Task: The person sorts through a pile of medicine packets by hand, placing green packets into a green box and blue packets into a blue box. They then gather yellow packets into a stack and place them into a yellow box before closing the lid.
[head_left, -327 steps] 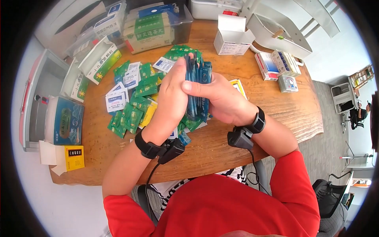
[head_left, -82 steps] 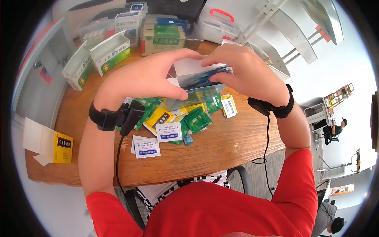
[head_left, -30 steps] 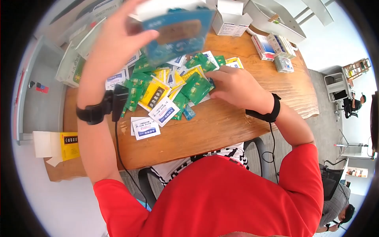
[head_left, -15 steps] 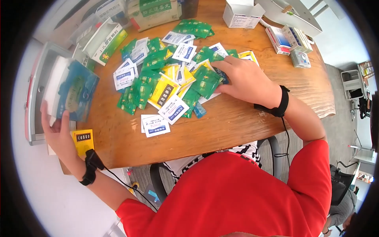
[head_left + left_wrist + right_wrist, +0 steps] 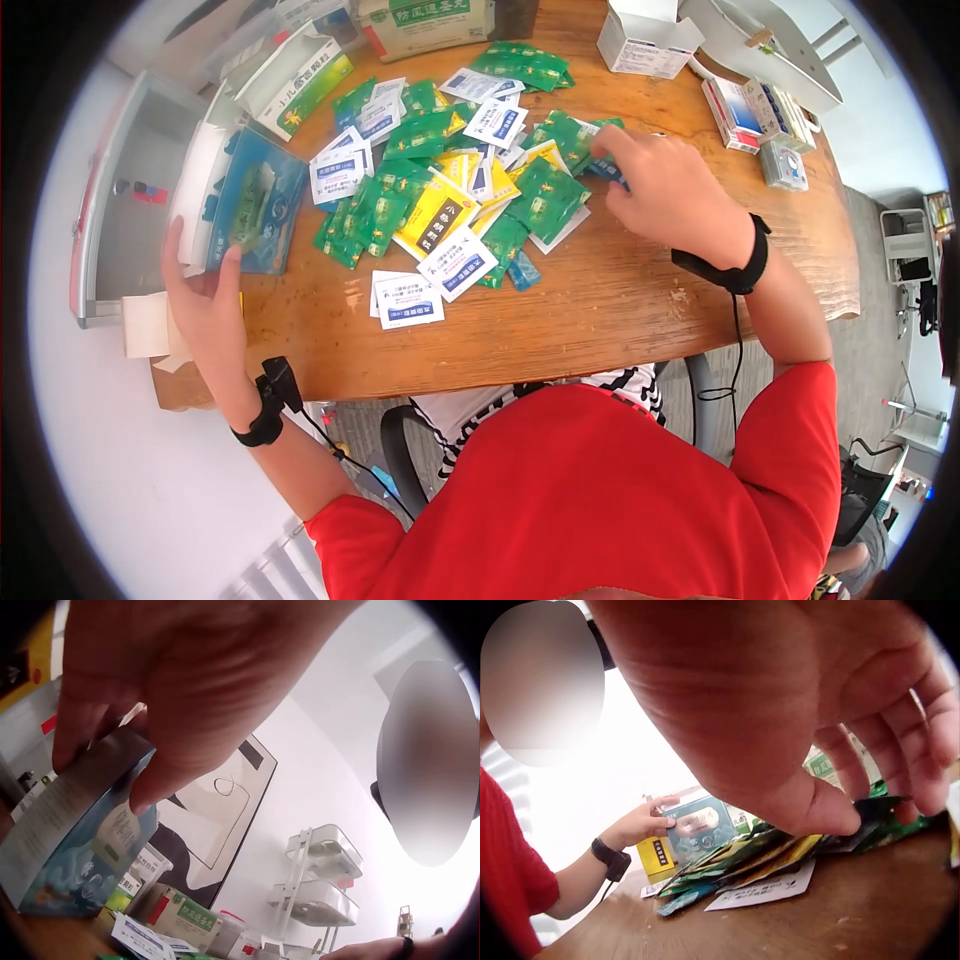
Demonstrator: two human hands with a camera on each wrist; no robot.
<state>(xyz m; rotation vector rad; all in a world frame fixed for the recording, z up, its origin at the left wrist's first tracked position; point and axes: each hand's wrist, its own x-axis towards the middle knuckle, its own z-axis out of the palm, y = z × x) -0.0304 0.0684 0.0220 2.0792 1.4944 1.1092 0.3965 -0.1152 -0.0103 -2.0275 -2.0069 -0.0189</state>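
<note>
My left hand grips the near end of a blue cardboard box at the table's left side, thumb on one face and fingers on the other. In the left wrist view the box stands upright on the wood. My right hand pinches a dark blue sachet at the right edge of a loose pile. That pile mixes green sachets, yellow sachets and white sachets. A small blue sachet pokes out at its near side.
Two white-and-green boxes, one a granule carton, stand behind the blue box. A yellow box lies by the left hand. An open white box and several small medicine boxes sit at the back right. A grey case borders the left.
Both hands held a stack of blue sachets, later at the blue box. My left hand has carried the box to the left side; my right hand has drawn a dark blue sachet rightward.
</note>
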